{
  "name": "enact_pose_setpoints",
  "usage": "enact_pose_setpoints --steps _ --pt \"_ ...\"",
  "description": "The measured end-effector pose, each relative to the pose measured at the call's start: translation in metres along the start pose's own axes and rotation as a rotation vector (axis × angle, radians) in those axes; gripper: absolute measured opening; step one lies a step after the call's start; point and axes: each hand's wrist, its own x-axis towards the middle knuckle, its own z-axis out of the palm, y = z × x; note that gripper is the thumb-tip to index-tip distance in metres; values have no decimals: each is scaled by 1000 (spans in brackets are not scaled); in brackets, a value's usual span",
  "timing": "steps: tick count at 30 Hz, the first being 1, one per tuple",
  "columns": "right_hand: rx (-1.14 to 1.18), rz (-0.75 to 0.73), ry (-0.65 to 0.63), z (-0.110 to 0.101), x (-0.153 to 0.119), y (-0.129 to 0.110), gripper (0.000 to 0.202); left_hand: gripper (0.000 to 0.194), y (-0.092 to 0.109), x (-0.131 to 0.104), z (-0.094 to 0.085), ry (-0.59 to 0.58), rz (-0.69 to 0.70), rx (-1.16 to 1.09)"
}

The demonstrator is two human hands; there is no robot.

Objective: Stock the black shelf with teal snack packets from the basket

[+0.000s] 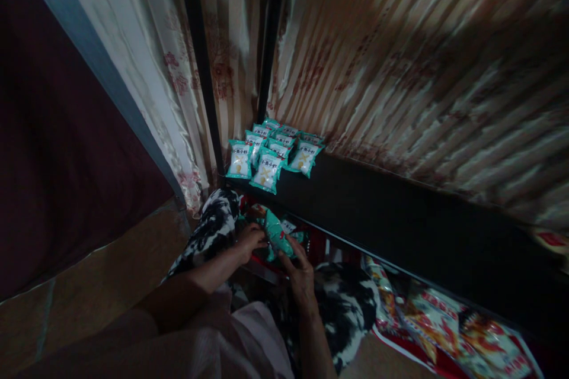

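Low between my knees, a green snack bag [278, 237] is tilted up over an open red box [316, 249]. My right hand [300, 272] grips the bag's right side, thumb and fingers closed around its edge. At the left edge of the same bag, my left hand [251, 240] has its fingers curled and closed against it; the fingertips are partly hidden. More green packets lie in the box below, dim and partly covered. On the black shelf [377, 201], several green-and-white snack bags [267, 172] stand in rows at the left end.
Large colourful snack packs [435, 314] lie in another red box under the shelf at the right. Black shelf posts [202, 65] rise at the left corner. Pleated patterned curtains [391, 59] hang behind. A small object [551, 240] sits at the shelf's right end.
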Motion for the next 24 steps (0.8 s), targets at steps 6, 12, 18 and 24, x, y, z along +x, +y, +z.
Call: enact_pose_setpoints --steps 6,12,18,24 --pt "-345 -295 -51 -1 -1 19 38 12 4 -5 0 -98 -94 -55" --pt "-643 -564 -70 -1 -5 16 46 33 -1 -1 2 -97 -150 -105" --pt "-790 -644 -130 3 -10 8 58 43 -4 -2 2 -183 -77 -247" --pt "-807 -627 -178 6 -14 2 61 52 -7 0 0 -180 -56 -215"
